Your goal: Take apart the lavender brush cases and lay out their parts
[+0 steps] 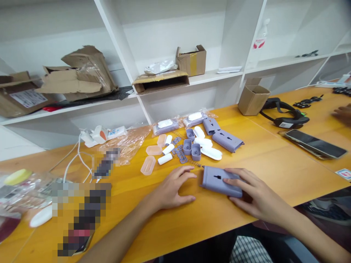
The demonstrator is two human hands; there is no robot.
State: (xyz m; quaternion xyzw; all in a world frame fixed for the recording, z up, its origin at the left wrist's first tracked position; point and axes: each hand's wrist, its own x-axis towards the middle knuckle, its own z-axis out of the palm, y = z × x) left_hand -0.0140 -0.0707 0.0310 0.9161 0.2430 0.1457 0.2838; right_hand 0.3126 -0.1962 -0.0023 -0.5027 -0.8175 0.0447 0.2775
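My right hand (251,191) grips a purple-grey plastic housing (212,184) with a dark keyhole-shaped slot, thumb below and fingers on top. Just left of it, my left hand (175,188) rests above the table with fingers spread and nothing in them. Beyond my hands lie similar purple housings (227,140), small purple square cups (196,151), white ribbed oval pieces (211,152), white cylinders (165,158) and translucent peach-coloured oval cups (148,165). Thin purple flat parts (181,154) and metal springs (195,163) sit among them.
Two bagged purple units (166,126) lie against the back wall. At left are a power strip (95,136), cables and plastic bags. To the right are an open carton (253,96), a black headset (287,115) and a phone (315,142). Another person's hand (344,113) shows far right.
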